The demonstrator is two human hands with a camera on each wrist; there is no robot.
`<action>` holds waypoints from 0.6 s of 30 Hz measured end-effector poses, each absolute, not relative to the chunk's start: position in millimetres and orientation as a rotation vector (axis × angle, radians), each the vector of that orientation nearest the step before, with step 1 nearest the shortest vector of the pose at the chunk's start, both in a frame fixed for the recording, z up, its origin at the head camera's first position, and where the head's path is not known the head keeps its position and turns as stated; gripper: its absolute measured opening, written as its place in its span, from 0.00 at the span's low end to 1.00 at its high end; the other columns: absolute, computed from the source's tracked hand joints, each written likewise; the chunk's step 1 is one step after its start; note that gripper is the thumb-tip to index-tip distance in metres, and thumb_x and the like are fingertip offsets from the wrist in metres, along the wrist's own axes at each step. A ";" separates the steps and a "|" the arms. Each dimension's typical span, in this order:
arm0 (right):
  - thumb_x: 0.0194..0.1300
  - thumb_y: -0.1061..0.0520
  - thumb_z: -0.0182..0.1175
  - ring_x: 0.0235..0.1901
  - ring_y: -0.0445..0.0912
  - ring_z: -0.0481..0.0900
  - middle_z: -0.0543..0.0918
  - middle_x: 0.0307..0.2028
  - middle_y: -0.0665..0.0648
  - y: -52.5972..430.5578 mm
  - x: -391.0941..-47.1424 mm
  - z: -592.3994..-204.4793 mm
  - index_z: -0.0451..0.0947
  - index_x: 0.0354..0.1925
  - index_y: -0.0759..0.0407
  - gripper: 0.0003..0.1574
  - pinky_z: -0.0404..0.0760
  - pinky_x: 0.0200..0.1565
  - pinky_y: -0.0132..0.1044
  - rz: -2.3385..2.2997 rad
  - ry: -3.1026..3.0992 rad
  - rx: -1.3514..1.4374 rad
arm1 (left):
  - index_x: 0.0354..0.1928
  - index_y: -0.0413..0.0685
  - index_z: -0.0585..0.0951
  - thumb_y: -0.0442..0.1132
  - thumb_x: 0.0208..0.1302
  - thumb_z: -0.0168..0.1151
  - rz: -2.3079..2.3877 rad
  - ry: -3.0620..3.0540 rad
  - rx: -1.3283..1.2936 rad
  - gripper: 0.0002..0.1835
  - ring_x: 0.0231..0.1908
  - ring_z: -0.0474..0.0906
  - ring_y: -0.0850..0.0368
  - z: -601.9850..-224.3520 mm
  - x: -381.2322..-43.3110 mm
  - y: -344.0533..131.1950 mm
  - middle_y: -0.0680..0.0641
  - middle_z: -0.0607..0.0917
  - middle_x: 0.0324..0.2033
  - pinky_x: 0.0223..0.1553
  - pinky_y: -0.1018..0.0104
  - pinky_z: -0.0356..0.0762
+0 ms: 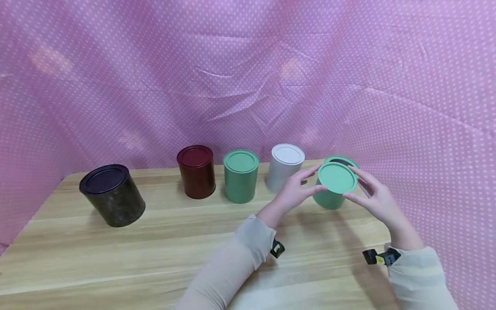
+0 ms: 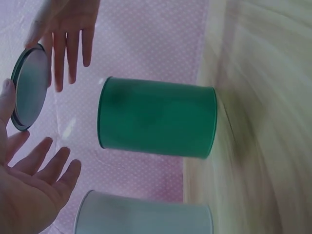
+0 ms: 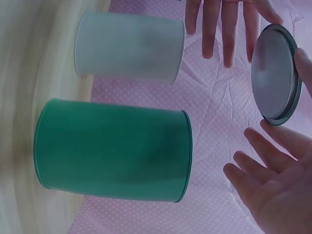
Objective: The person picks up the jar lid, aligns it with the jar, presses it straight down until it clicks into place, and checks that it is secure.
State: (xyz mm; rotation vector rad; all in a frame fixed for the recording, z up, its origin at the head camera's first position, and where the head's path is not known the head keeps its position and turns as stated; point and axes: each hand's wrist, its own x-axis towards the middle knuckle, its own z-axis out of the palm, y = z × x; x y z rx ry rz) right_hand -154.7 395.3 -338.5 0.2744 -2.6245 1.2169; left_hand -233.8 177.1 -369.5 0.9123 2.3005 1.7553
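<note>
Both hands hold a round green lid [image 1: 337,177] between them, in the air over the front of an uncovered green can [image 1: 329,200]. My left hand [image 1: 291,193] pinches the lid's left edge between thumb and index finger. On the opposite edge, my right hand [image 1: 377,201] grips it the same way. The other fingers of each hand are spread away from the lid. In the right wrist view the grey metal underside of the lid [image 3: 274,73] shows, well apart from the can's top rim. Part of the can's dark opening appears behind the lid in the head view.
Left of the hands stand a white can [image 1: 284,170], a second green can [image 1: 241,178] and a dark red can [image 1: 196,174], all lidded. A black lidded can [image 1: 116,198] is farther left on the wooden table [image 1: 128,267]. Pink dotted cloth [image 1: 248,77] hangs behind.
</note>
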 end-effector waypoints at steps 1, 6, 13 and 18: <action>0.62 0.59 0.66 0.70 0.66 0.55 0.55 0.72 0.70 396.8 -155.6 -337.3 0.55 0.73 0.57 0.47 0.62 0.63 0.19 1.222 -2.633 0.252 | 0.70 0.65 0.68 0.51 0.59 0.68 1.772 2.312 0.897 0.36 0.65 0.69 0.58 -369.8 -233.4 179.4 0.53 0.72 0.67 0.63 0.65 0.70; 0.64 0.56 0.65 0.70 0.67 0.55 0.56 0.73 0.64 401.4 -161.7 -333.4 0.55 0.74 0.51 0.46 0.68 0.60 0.22 1.279 -2.642 0.191 | 0.69 0.68 0.68 0.52 0.60 0.67 1.833 2.346 0.828 0.35 0.66 0.68 0.58 -371.5 -233.9 189.5 0.53 0.71 0.67 0.63 0.65 0.70; 0.67 0.53 0.61 0.74 0.62 0.46 0.52 0.76 0.54 412.7 -165.4 -335.3 0.51 0.75 0.45 0.45 0.55 0.67 0.63 1.479 -2.611 0.116 | 0.72 0.68 0.61 0.57 0.65 0.60 1.718 2.396 0.868 0.35 0.70 0.62 0.52 -369.1 -238.3 204.5 0.52 0.64 0.72 0.68 0.51 0.63; 0.68 0.53 0.60 0.74 0.56 0.52 0.54 0.75 0.54 419.3 -171.2 -341.3 0.52 0.75 0.46 0.44 0.63 0.69 0.43 1.484 -2.594 0.089 | 0.73 0.66 0.61 0.58 0.64 0.59 1.684 2.429 0.875 0.36 0.71 0.61 0.55 -367.7 -243.4 212.2 0.55 0.64 0.71 0.69 0.52 0.61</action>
